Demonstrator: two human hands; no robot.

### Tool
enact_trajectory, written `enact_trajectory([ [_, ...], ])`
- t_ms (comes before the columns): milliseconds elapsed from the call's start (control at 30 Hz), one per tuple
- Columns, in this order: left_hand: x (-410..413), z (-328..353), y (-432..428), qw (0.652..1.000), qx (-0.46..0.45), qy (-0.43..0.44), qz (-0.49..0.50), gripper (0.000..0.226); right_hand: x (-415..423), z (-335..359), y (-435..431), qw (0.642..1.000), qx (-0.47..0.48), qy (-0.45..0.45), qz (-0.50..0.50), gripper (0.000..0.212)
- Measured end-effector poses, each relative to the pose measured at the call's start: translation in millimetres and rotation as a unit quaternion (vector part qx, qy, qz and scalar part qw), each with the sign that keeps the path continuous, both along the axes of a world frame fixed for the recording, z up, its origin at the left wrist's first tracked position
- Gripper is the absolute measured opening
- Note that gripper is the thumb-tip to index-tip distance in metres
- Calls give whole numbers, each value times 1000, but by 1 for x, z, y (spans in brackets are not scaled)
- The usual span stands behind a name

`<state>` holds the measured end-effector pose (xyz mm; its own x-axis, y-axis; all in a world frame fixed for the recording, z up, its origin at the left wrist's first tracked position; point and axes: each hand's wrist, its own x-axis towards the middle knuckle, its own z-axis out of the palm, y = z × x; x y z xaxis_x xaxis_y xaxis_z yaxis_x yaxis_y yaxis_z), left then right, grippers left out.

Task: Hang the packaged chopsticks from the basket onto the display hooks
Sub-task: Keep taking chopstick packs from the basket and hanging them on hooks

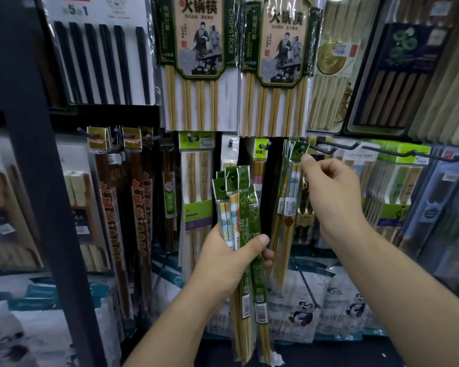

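Left hand (231, 256) sits low, fingers & thumb wrapped round a bundle of green-header chopstick packs (236, 197). The bundle is held upright, headers fanned above the fist, sticks hanging below it. Right hand (331, 197) is up & to the right of the left one, thumb and forefinger pinching the green header of one more pack (296, 152). That pack hangs down just left of the right hand, w/ similar packs behind it. Its header meets a dark display hook (326, 149) just above the right thumb; can't tell if it's threaded on. Longer hooks (382, 151) jut out right of that hand. Above both hands are big hot-pot chopstick packs (196, 62); below them, panda-print bags (300, 311).
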<state>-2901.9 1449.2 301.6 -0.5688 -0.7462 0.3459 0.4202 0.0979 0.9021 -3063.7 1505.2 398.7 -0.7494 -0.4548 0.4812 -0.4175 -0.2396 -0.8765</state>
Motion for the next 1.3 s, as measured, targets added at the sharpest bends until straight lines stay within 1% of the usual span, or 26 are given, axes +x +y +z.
enact_trajectory([
  [67, 0, 1, 0, 1000, -4, -3, -1, 16, 4, -4, 6, 1000, -1, 25, 0, 38],
  [133, -1, 1, 1, 1000, -15, -10, -2, 17, 12, -9, 11, 997, 16, 61, 51, 33],
  [233, -2, 1, 1, 1000, -26, -12, -9, 20, 26, -14, 15, 978, 79, 119, 151, 17],
  [333, -3, 0, 1, 1000, -23, -8, -12, 19, 32, -17, 15, 971, 97, 133, 172, 14],
  [467, -4, 0, 1, 999, -32, -17, -2, 28, 30, -18, 14, 974, 94, 120, 167, 18],
  [600, -3, 1, -2, 998, -43, -35, 42, 20, 24, -15, 13, 984, 62, 101, 130, 19],
  [633, -3, 0, -3, 998, -33, -32, 44, 17, 21, -12, 14, 987, 51, 93, 117, 19],
  [733, -3, 0, -3, 999, 34, -5, 16, 13, 11, 1, 14, 995, 21, 59, 83, 24],
  [833, -3, 1, -3, 999, 50, 0, 15, 9, 2, 14, 11, 998, 7, 36, 49, 28],
  [1300, -1, 2, 1, 999, 48, -10, 13, 7, 1, 25, -1, 997, 6, 72, -3, 36],
])
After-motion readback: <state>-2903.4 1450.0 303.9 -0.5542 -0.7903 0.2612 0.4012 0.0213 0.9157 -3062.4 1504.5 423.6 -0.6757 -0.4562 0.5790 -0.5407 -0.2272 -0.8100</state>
